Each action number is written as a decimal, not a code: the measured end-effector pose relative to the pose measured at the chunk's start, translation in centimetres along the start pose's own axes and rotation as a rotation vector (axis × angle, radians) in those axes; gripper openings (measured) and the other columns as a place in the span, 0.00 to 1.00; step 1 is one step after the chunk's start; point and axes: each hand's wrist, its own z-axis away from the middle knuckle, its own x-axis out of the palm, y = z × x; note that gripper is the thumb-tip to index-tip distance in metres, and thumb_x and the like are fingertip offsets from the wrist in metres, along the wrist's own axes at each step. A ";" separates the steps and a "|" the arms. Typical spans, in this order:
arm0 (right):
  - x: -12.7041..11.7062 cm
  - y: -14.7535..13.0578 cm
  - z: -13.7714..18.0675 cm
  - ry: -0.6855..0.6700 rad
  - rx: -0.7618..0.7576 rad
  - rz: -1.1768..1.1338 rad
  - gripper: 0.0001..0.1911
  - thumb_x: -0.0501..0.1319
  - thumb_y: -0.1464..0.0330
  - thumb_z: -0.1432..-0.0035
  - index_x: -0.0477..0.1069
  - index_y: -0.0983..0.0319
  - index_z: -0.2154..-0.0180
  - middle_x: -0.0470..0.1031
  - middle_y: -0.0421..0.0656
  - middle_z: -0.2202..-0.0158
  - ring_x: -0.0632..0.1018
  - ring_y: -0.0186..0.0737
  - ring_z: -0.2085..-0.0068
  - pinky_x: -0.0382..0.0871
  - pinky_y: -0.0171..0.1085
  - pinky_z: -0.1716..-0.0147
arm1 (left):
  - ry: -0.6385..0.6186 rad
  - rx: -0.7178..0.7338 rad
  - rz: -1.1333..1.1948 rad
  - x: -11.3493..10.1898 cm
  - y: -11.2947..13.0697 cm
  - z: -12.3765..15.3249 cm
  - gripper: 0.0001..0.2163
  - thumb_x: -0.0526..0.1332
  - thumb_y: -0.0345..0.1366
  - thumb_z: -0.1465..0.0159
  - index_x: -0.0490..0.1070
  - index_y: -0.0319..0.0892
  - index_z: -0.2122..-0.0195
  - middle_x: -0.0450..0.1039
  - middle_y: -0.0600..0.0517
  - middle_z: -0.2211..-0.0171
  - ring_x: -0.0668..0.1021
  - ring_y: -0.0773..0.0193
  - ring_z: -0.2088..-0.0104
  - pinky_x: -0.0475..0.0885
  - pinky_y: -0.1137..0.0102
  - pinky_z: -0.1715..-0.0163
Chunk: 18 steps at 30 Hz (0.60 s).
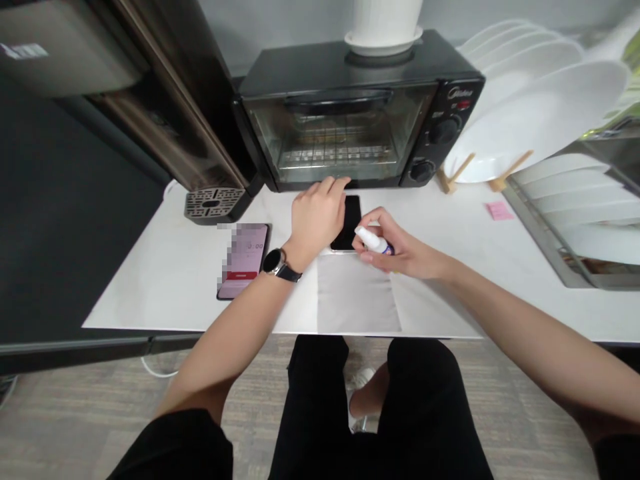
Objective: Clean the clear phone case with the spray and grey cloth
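My right hand (387, 247) is closed around a small spray bottle (373, 240) with a white nozzle and a dark blue lower part. The bottle is tilted, its top towards the left. Below it on the counter lies a phone with a black screen (351, 220), partly covered by my hands. My left hand (317, 213) is at the phone's left side, palm down, fingers loosely stretched towards the oven; its palm side is hidden. A dark watch (274, 261) is on my left wrist. A grey cloth (357, 300) lies flat in front of the phone, at the counter's front edge.
A second phone (243, 260), its screen lit, lies left on the white counter (150, 280). Behind stands a black toaster oven (335, 133) with a white pot (385, 27) on top. A drip tray (213, 202), white plates (540, 100) in a rack and a pink note (499, 211) flank it.
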 end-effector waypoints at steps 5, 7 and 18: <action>0.3 0.6 -0.5 -0.083 0.024 -0.058 0.13 0.51 0.66 0.52 0.53 0.59 0.62 0.63 0.40 0.71 0.67 0.31 0.78 0.63 0.34 0.78 | 0.001 -0.004 -0.035 0.3 -0.6 0.1 0.13 0.41 0.34 0.43 0.55 0.44 0.57 0.61 0.50 0.65 0.66 0.62 0.65 0.59 0.68 0.71; 0.2 0.8 -0.7 -0.085 0.036 -0.077 0.15 0.49 0.65 0.51 0.53 0.60 0.59 0.62 0.40 0.73 0.67 0.31 0.79 0.63 0.34 0.79 | 0.002 0.000 -0.041 0.5 -0.7 0.2 0.13 0.41 0.35 0.43 0.56 0.44 0.58 0.60 0.50 0.65 0.66 0.62 0.66 0.59 0.68 0.71; -0.1 0.3 -0.4 0.022 -0.164 0.536 0.22 0.50 0.66 0.51 0.49 0.59 0.53 0.62 0.42 0.63 0.66 0.33 0.70 0.61 0.33 0.71 | -0.028 -0.008 -0.090 0.9 -1.0 0.4 0.13 0.39 0.36 0.43 0.56 0.47 0.59 0.61 0.51 0.66 0.66 0.63 0.68 0.59 0.69 0.74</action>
